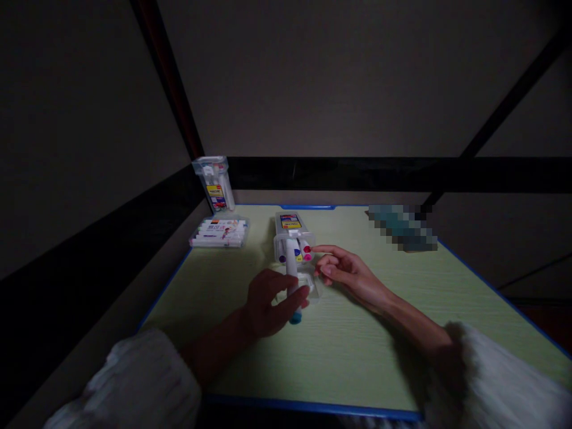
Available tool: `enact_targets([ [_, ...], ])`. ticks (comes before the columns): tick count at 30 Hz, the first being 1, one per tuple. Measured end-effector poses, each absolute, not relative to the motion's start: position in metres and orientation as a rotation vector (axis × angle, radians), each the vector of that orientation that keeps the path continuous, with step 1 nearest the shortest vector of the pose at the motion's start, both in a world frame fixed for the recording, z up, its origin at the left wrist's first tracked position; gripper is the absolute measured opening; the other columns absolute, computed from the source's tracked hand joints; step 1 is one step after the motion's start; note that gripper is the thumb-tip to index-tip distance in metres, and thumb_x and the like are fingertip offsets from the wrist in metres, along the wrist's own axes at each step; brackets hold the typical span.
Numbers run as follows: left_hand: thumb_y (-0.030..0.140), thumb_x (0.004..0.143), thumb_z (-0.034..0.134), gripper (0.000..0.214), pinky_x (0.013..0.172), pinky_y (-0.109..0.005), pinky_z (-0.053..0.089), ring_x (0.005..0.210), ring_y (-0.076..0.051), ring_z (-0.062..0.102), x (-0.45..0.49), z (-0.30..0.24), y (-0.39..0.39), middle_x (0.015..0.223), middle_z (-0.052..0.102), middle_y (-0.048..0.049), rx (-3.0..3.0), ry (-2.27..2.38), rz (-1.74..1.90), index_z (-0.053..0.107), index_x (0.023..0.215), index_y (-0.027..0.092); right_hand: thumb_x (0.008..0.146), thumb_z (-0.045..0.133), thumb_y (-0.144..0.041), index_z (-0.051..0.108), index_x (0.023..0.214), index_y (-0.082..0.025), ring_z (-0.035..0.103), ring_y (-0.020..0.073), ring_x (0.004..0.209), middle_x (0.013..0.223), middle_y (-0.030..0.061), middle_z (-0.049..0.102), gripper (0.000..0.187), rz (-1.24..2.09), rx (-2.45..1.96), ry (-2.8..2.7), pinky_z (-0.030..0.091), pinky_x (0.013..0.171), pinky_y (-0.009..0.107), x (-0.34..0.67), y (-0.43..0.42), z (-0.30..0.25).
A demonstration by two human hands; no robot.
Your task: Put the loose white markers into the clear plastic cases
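My left hand (pixel 268 307) is closed round a white marker with a blue cap (pixel 292 285), its far end pointing into the open mouth of a clear marker case (pixel 291 229) lying on the green table (pixel 348 351). Several markers with purple, yellow and pink ends show in the case's mouth. My right hand (pixel 346 273) rests beside the case, its index finger stretched out and touching a pink-capped marker (pixel 307 250), the other fingers curled. The case's clear lid (pixel 310 283) hangs open on the near side.
A flat pack of markers (pixel 218 232) lies at the table's far left corner. Another clear marker case (pixel 215 183) stands upright behind it against the wall. A blurred dark object (pixel 402 227) lies at the far right. The table has a blue edge.
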State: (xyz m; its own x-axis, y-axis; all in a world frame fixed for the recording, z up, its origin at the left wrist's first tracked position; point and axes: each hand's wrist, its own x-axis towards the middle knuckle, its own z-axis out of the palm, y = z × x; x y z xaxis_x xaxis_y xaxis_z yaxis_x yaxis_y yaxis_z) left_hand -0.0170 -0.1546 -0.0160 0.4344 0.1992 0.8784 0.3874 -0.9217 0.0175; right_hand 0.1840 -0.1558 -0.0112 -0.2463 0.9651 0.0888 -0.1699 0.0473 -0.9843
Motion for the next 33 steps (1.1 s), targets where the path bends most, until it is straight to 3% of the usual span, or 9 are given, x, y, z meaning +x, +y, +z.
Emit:
enact_targets([
  [5, 0.013, 0.079, 0.05, 0.019, 0.057, -0.023, 0.045, 0.068, -0.011, 0.051, -0.012, -0.007, -0.149, 0.082, 0.055, -0.0064, -2.377, -0.418, -1.527, 0.053, 0.097, 0.015, 0.069, 0.066, -0.026, 0.056, 0.101, -0.02, 0.049, 0.0085, 0.06, 0.068, -0.0025, 0.056, 0.035, 1.429, -0.895, -1.301, 0.037, 0.054, 0.022, 0.184, -0.156, -0.012],
  [20, 0.011, 0.079, 0.05, 0.034, 0.059, -0.022, 0.045, 0.073, -0.012, 0.049, -0.009, -0.017, -0.142, 0.088, 0.053, -0.006, -2.428, -0.526, -1.588, 0.046, 0.112, 0.019, 0.069, 0.066, -0.026, 0.055, 0.097, -0.016, 0.045, 0.0065, 0.055, 0.065, -0.0031, 0.055, 0.031, 1.421, -0.9, -1.353, 0.035, 0.054, 0.022, 0.183, -0.156, -0.011],
  [33, 0.01, 0.078, 0.05, 0.031, 0.072, -0.025, 0.048, 0.085, -0.014, 0.054, -0.005, -0.025, -0.133, 0.096, 0.056, -0.0072, -2.506, -0.738, -1.591, 0.05, 0.107, 0.019, 0.07, 0.065, -0.024, 0.055, 0.096, -0.016, 0.046, 0.0068, 0.057, 0.066, -0.003, 0.054, 0.029, 1.432, -0.88, -1.371, 0.035, 0.053, 0.022, 0.183, -0.155, -0.013],
])
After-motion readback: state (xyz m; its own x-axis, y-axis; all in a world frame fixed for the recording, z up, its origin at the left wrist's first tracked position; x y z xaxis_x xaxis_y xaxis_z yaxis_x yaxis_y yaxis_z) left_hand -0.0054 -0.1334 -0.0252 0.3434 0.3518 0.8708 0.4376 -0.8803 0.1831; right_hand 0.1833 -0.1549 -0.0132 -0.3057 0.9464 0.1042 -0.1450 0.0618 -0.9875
